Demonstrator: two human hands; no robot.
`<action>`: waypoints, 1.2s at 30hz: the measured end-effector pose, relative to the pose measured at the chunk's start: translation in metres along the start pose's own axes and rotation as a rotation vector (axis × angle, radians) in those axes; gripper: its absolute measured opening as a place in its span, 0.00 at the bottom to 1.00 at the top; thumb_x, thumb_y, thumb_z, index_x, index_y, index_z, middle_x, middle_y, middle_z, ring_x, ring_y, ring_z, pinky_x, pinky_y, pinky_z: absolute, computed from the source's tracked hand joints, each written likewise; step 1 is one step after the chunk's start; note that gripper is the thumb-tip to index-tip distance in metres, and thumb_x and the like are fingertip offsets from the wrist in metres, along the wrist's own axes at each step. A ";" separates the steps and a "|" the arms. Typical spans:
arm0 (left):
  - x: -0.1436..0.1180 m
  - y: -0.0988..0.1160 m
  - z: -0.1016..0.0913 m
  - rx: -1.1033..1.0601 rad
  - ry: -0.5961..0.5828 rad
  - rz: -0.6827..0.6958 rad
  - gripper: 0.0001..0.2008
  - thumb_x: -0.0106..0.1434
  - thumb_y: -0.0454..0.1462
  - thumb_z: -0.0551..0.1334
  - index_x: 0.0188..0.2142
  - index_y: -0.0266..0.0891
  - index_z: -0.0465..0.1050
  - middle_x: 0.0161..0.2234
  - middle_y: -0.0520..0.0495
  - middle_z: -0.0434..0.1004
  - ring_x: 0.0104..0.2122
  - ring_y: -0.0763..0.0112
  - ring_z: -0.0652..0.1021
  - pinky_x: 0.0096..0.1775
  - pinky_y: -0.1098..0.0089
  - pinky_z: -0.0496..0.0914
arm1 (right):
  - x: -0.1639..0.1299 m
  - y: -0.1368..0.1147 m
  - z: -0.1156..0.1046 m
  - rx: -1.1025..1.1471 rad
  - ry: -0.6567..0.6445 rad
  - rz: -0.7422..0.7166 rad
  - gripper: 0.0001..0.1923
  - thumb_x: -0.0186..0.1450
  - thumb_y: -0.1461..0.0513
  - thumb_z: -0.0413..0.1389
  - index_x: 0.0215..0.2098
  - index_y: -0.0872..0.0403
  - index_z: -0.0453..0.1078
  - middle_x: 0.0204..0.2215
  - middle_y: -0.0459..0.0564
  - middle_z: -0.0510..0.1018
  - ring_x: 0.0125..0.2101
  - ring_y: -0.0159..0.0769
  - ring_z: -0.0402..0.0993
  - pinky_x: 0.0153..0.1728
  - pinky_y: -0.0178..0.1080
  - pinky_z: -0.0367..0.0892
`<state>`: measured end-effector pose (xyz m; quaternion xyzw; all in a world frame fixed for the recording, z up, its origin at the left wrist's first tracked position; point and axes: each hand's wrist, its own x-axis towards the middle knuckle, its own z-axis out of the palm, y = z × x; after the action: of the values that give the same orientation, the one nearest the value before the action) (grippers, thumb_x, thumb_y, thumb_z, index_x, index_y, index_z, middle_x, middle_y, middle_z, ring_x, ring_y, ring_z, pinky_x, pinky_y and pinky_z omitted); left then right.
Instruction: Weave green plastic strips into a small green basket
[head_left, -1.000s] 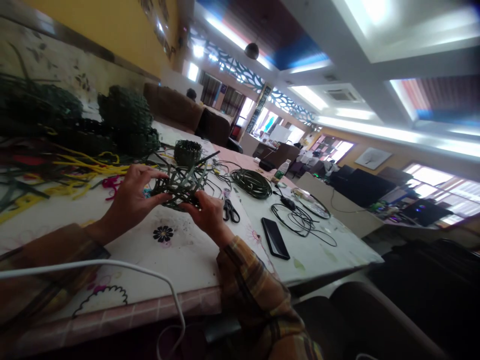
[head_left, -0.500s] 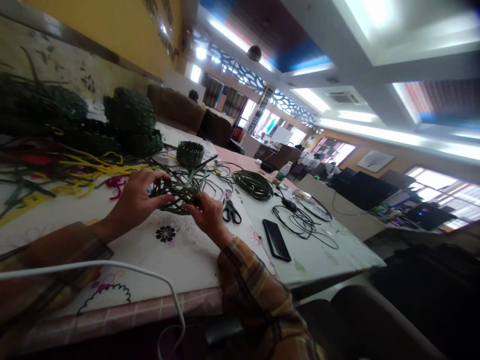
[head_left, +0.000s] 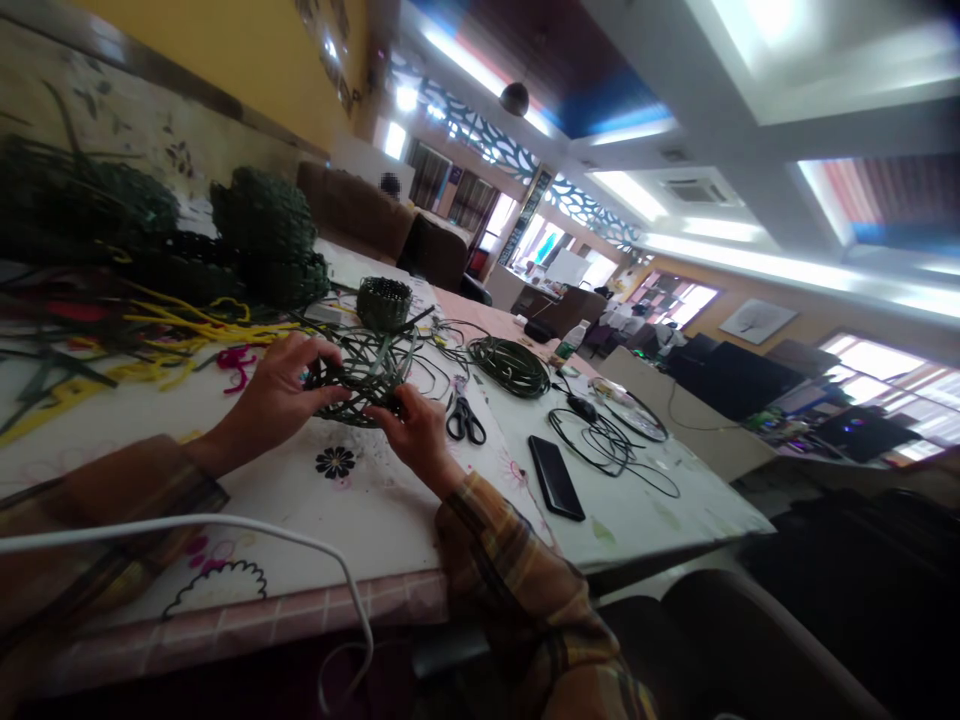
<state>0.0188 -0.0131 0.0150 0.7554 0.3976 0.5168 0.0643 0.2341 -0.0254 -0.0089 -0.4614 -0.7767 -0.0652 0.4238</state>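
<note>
Between my hands is a loosely woven basket [head_left: 356, 385] of flat dark green strips, with loose ends sticking up toward the upper right. My left hand [head_left: 289, 385] grips its left side, thumb in front and fingers curled behind. The right hand [head_left: 412, 425] pinches the weave at its near right edge; what lies under those fingertips is partly hidden. Just right of my right hand, black-handled scissors [head_left: 465, 418] lie on the table. Beyond the weave stands a small finished green basket [head_left: 383, 302].
Green baskets [head_left: 262, 225] are stacked at the back left, near yellow strips [head_left: 184, 325]. To the right lie a coil of green strip [head_left: 510, 366], a phone [head_left: 556, 477], black cable [head_left: 600, 440] and a bottle [head_left: 573, 340]. A white cable [head_left: 247, 522] crosses the near left.
The view has shifted very slightly. Both hands keep nearly the same hold on the woven basket, and nothing else has visibly moved.
</note>
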 end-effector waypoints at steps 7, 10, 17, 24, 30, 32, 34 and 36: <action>-0.003 -0.004 0.004 -0.033 0.029 -0.004 0.12 0.60 0.47 0.65 0.37 0.44 0.72 0.36 0.50 0.73 0.39 0.60 0.72 0.45 0.61 0.66 | -0.003 0.004 0.008 -0.005 0.036 0.005 0.22 0.66 0.46 0.57 0.27 0.53 0.64 0.20 0.40 0.68 0.21 0.26 0.58 0.27 0.31 0.54; -0.003 -0.005 0.004 0.019 0.026 0.002 0.14 0.60 0.49 0.64 0.39 0.43 0.71 0.37 0.48 0.75 0.40 0.59 0.74 0.46 0.60 0.67 | -0.001 0.006 0.010 -0.034 0.059 -0.021 0.21 0.66 0.46 0.58 0.28 0.53 0.65 0.20 0.40 0.69 0.21 0.26 0.59 0.27 0.32 0.53; -0.001 -0.003 -0.002 0.282 -0.078 0.011 0.20 0.65 0.52 0.61 0.46 0.40 0.71 0.43 0.41 0.78 0.45 0.54 0.77 0.49 0.59 0.68 | -0.003 0.007 0.011 -0.177 0.140 -0.136 0.22 0.70 0.46 0.54 0.29 0.53 0.66 0.21 0.43 0.73 0.21 0.28 0.67 0.27 0.33 0.53; -0.003 -0.013 0.003 0.312 -0.152 0.009 0.23 0.66 0.52 0.60 0.52 0.39 0.72 0.48 0.39 0.74 0.49 0.53 0.75 0.52 0.56 0.70 | -0.006 0.011 0.017 -0.294 0.130 -0.225 0.22 0.70 0.45 0.54 0.30 0.53 0.67 0.21 0.45 0.76 0.23 0.29 0.71 0.27 0.34 0.54; 0.002 -0.015 0.002 0.285 -0.128 0.053 0.23 0.61 0.52 0.66 0.45 0.35 0.75 0.44 0.39 0.69 0.48 0.54 0.73 0.55 0.55 0.69 | -0.007 0.010 0.018 -0.330 0.103 -0.270 0.23 0.72 0.46 0.52 0.27 0.52 0.65 0.19 0.44 0.74 0.22 0.28 0.69 0.27 0.36 0.52; 0.003 -0.016 0.000 0.313 -0.152 0.042 0.22 0.59 0.52 0.67 0.42 0.36 0.76 0.42 0.40 0.69 0.48 0.51 0.73 0.54 0.53 0.69 | -0.008 0.009 0.018 -0.329 0.098 -0.283 0.22 0.72 0.47 0.52 0.27 0.53 0.65 0.19 0.44 0.74 0.22 0.28 0.68 0.27 0.36 0.52; 0.005 -0.018 -0.001 0.319 -0.164 0.021 0.20 0.55 0.51 0.69 0.38 0.39 0.76 0.41 0.41 0.69 0.47 0.49 0.73 0.53 0.52 0.69 | -0.008 0.009 0.018 -0.326 0.089 -0.287 0.22 0.72 0.47 0.52 0.27 0.53 0.65 0.19 0.44 0.74 0.21 0.28 0.68 0.27 0.36 0.52; 0.005 -0.020 -0.001 0.273 -0.172 -0.006 0.19 0.52 0.51 0.71 0.36 0.41 0.76 0.40 0.43 0.70 0.47 0.50 0.73 0.53 0.54 0.69 | -0.007 0.009 0.017 -0.322 0.074 -0.283 0.23 0.72 0.46 0.52 0.27 0.53 0.65 0.19 0.44 0.74 0.21 0.28 0.68 0.26 0.35 0.52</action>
<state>0.0082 0.0037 0.0090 0.7975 0.4594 0.3910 -0.0037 0.2325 -0.0166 -0.0275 -0.4069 -0.7971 -0.2640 0.3597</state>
